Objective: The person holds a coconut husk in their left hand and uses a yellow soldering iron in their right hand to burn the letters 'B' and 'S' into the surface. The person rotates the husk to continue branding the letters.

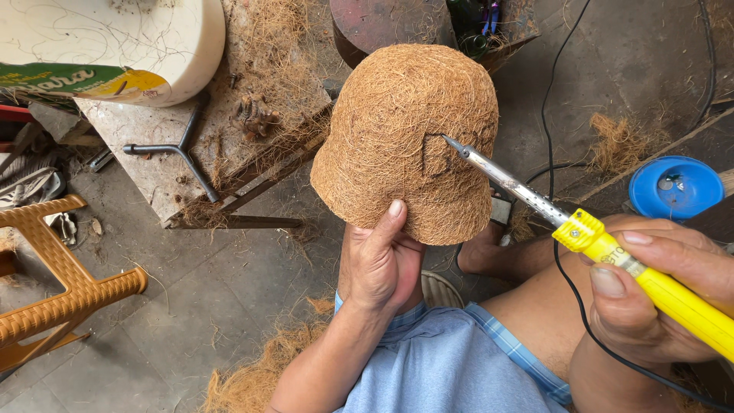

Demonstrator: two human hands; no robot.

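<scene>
Clamped around the lower rim of the coir pot [397, 130], thumb on its outer face, my left hand [378, 264] holds it mouth-down above my knees, while my right hand [657, 294] grips the yellow soldering iron [612, 256], whose tip seems to touch the pot's dark scorched outline [436, 157].

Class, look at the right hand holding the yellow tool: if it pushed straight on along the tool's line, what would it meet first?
The right hand would drive the soldering iron into the coir shell, whose burnt mark the tip apparently already touches.
</scene>
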